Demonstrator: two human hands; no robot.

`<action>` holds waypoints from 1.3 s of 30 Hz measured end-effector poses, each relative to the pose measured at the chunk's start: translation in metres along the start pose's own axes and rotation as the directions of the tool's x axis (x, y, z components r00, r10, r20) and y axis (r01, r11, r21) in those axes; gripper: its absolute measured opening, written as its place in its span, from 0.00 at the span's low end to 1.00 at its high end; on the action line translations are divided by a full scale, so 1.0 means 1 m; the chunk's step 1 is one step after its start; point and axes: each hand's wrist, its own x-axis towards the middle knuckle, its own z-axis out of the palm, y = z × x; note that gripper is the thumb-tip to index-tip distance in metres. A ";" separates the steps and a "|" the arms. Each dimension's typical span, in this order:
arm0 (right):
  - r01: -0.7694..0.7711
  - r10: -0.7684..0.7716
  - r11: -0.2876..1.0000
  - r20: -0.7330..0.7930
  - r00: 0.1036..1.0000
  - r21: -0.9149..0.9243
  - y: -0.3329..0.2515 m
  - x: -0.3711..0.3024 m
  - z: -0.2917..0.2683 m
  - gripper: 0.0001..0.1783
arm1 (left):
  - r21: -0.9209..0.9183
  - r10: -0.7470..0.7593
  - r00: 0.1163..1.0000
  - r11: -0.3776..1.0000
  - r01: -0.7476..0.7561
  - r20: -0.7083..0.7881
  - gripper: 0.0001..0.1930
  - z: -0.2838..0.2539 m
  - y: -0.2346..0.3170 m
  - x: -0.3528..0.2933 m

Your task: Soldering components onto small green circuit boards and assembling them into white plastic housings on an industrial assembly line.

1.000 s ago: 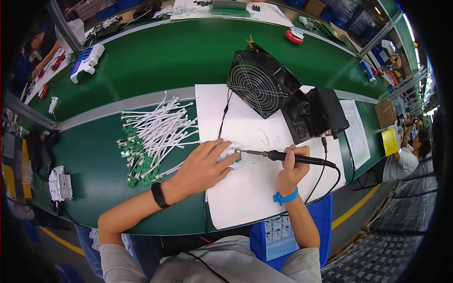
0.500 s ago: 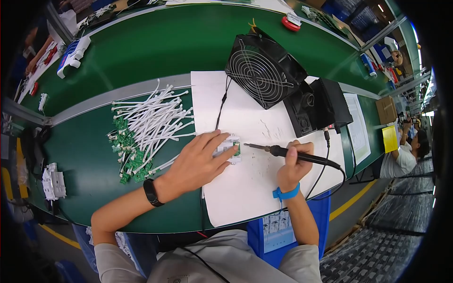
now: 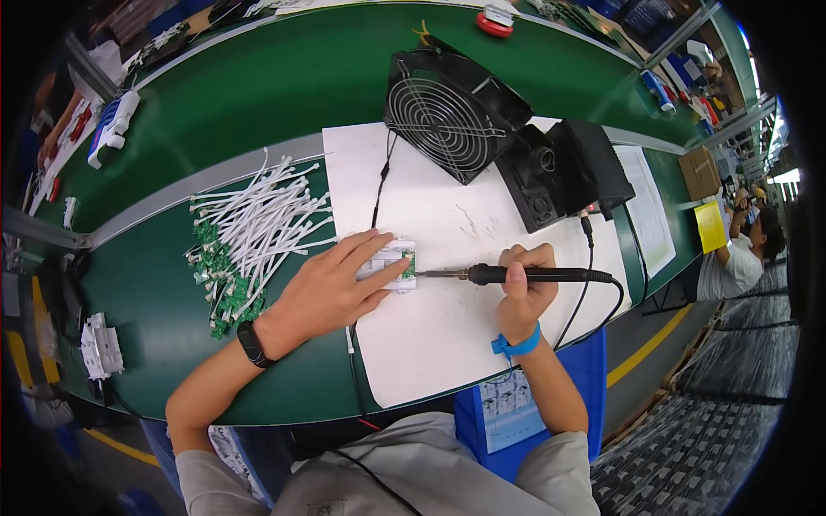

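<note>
My left hand (image 3: 323, 288) lies on a small white plastic housing (image 3: 401, 285), fingers outstretched and spread, with one fingertip on the little green circuit board (image 3: 410, 255) at its right end. My right hand (image 3: 527, 297) is closed round the black handle of a soldering iron (image 3: 490, 274). Its metal tip points left and reaches the board's right edge beside my fingertip; contact is too small to make out. Left of my left hand is a pile of white cables (image 3: 267, 211) with small green boards (image 3: 228, 292) at their ends.
A black fan with a wire grille (image 3: 443, 125) and a black soldering station (image 3: 568, 176) stand beyond the white sheet (image 3: 447, 344). The iron's cord loops at right. Another white housing (image 3: 101, 346) sits far left. A blue bin (image 3: 594, 378) is below the table edge.
The soldering iron has moved in to the board and lies more level. My left hand still rests on the housing. The whole view has shifted slightly.
</note>
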 end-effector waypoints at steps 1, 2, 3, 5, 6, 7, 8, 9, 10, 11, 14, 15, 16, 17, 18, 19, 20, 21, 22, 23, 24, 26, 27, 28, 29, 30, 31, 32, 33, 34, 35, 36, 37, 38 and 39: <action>-0.011 0.011 1.000 0.006 1.000 0.008 0.000 -0.001 0.000 0.08 | -0.001 0.006 1.000 1.000 -0.006 0.004 0.25 0.000 0.001 0.000; -0.023 0.023 1.000 0.012 1.000 0.017 0.000 -0.001 -0.001 0.08 | -0.002 0.000 1.000 1.000 0.000 -0.002 0.25 0.000 0.002 0.001; -0.023 0.023 1.000 0.006 1.000 0.016 0.001 -0.001 -0.001 0.08 | -0.002 -0.005 1.000 1.000 0.005 -0.008 0.24 0.000 0.002 0.002; 0.005 -0.004 1.000 0.048 0.999 -0.013 0.002 -0.001 -0.002 0.08 | 0.005 0.000 1.000 1.000 0.000 -0.014 0.24 -0.001 0.003 0.002; 0.003 -0.002 1.000 0.043 0.999 -0.013 0.003 -0.001 -0.002 0.08 | 0.015 0.002 1.000 1.000 -0.001 -0.023 0.24 -0.002 0.003 0.003; 0.004 -0.004 1.000 0.054 0.999 -0.013 0.003 0.000 -0.002 0.08 | 0.014 0.002 1.000 1.000 -0.002 -0.020 0.24 -0.002 0.003 0.003; 0.006 -0.005 1.000 0.065 0.998 -0.012 0.003 0.000 -0.002 0.08 | 0.011 0.000 1.000 1.000 0.001 -0.021 0.24 -0.002 0.003 0.003; 0.004 -0.004 1.000 0.063 0.998 -0.010 0.003 -0.001 -0.002 0.08 | 0.008 -0.003 1.000 1.000 0.003 -0.022 0.24 -0.002 0.003 0.003; 0.008 -0.006 1.000 0.064 0.998 -0.019 0.002 -0.001 -0.003 0.08 | 0.010 -0.002 1.000 1.000 0.002 -0.020 0.24 -0.002 0.002 0.003; 0.011 -0.010 1.000 0.064 0.998 -0.027 0.001 -0.001 -0.002 0.09 | -0.004 0.002 1.000 1.000 -0.002 -0.022 0.24 -0.003 0.002 0.004; 0.016 -0.014 1.000 0.041 0.999 -0.027 0.002 -0.002 -0.002 0.09 | -0.023 -0.004 1.000 1.000 0.004 0.000 0.26 -0.003 0.001 0.003; 0.017 -0.016 1.000 0.040 0.999 -0.025 0.002 -0.001 -0.001 0.09 | -0.028 -0.014 1.000 1.000 0.014 0.024 0.27 -0.003 0.001 0.002; 0.019 -0.019 0.999 -0.005 1.000 -0.035 0.002 0.000 -0.001 0.08 | -0.027 -0.010 1.000 1.000 0.011 0.026 0.27 -0.006 0.003 0.003; 0.021 -0.023 0.999 -0.049 0.999 -0.045 0.001 0.001 -0.001 0.08 | -0.045 -0.026 0.998 0.999 0.029 0.065 0.29 -0.012 0.005 0.005; 0.023 -0.025 0.999 -0.053 0.998 -0.044 -0.001 0.001 -0.001 0.08 | -0.062 -0.041 0.994 0.997 0.048 0.104 0.31 -0.016 0.008 0.007; 0.009 -0.019 0.996 -0.116 0.993 -0.086 -0.002 0.002 0.000 0.07 | -0.056 -0.042 0.994 0.997 0.048 0.105 0.31 -0.019 0.010 0.007; -0.008 -0.015 0.992 -0.179 0.984 -0.127 -0.003 0.002 0.000 0.06 | -0.042 -0.051 0.989 0.997 0.058 0.141 0.32 -0.022 0.014 0.005; -0.040 -0.011 0.979 -0.245 0.969 -0.200 -0.004 0.001 0.000 0.04 | -0.027 -0.061 0.983 0.997 0.067 0.175 0.33 -0.024 0.016 0.005; -0.036 -0.014 0.980 -0.247 0.969 -0.196 -0.006 0.002 -0.001 0.04 | -0.007 -0.043 0.985 0.999 0.044 0.168 0.32 -0.025 0.017 0.006; -0.054 -0.001 0.978 -0.260 0.966 -0.203 -0.007 0.003 -0.001 0.03 | -0.002 -0.042 0.985 0.999 0.043 0.168 0.32 -0.025 0.019 0.006; -0.072 0.013 0.975 -0.272 0.962 -0.210 -0.008 0.004 -0.002 0.04 | -0.046 -0.063 0.989 0.997 0.069 0.136 0.32 -0.024 0.021 0.008; -0.062 0.016 0.985 -0.273 0.962 -0.161 -0.009 0.007 0.002 0.03 | -0.131 -0.144 0.988 0.980 0.150 0.050 0.27 -0.017 0.026 0.010; -0.050 0.009 0.989 -0.274 0.962 -0.141 -0.009 0.009 0.004 0.04 | -0.126 -0.151 0.987 0.980 0.156 0.047 0.27 -0.012 0.027 0.012; -0.039 0.004 0.992 -0.271 0.963 -0.124 -0.011 0.011 0.005 0.05 | -0.124 -0.163 0.987 0.979 0.159 -0.015 0.25 -0.006 0.029 0.015; -0.039 0.006 0.992 -0.259 0.966 -0.123 -0.012 0.010 0.005 0.05 | -0.124 -0.175 0.982 0.979 0.164 -0.076 0.24 0.001 0.032 0.019; -0.027 -0.005 0.993 -0.266 0.964 -0.118 -0.012 0.010 0.005 0.06 | -0.048 -0.160 0.981 0.987 0.155 -0.112 0.22 0.010 0.036 0.024; -0.016 -0.015 0.994 -0.276 0.961 -0.112 -0.011 0.010 0.003 0.08 | -0.048 -0.170 0.979 0.985 0.165 -0.115 0.22 0.020 0.039 0.026; -0.023 -0.012 0.992 -0.265 0.964 -0.126 -0.012 0.010 0.004 0.08 | -0.003 -0.160 0.974 0.987 0.162 -0.160 0.22 0.028 0.040 0.027; -0.014 -0.020 0.989 -0.231 0.973 -0.145 -0.011 0.009 0.002 0.08 | 0.042 -0.149 0.968 0.986 0.160 -0.203 0.23 0.033 0.040 0.026; -0.005 -0.029 0.986 -0.202 0.979 -0.167 -0.008 0.006 -0.003 0.09 | 0.024 -0.174 0.972 0.983 0.180 -0.157 0.24 0.035 0.040 0.024; -0.001 -0.029 0.983 -0.164 0.986 -0.181 -0.004 0.004 -0.005 0.11 | 0.024 -0.181 0.970 0.982 0.187 -0.160 0.24 0.036 0.043 0.022; -0.002 -0.027 0.984 -0.157 0.987 -0.180 -0.001 0.002 -0.006 0.11 | -0.006 -0.222 0.962 0.975 0.224 -0.161 0.25 0.036 0.045 0.021; 0.019 -0.042 0.975 -0.103 0.994 -0.220 0.001 0.001 -0.006 0.12 | -0.038 -0.262 0.952 0.965 0.259 -0.160 0.26 0.034 0.049 0.019; 0.041 -0.056 0.965 -0.049 0.997 -0.258 0.002 0.000 -0.006 0.12 | -0.040 -0.267 0.950 0.964 0.264 -0.161 0.26 0.031 0.051 0.018; 0.003 -0.016 0.967 -0.047 0.999 -0.254 0.001 -0.001 -0.004 0.13 | -0.062 -0.285 0.948 0.958 0.279 -0.140 0.26 0.027 0.054 0.016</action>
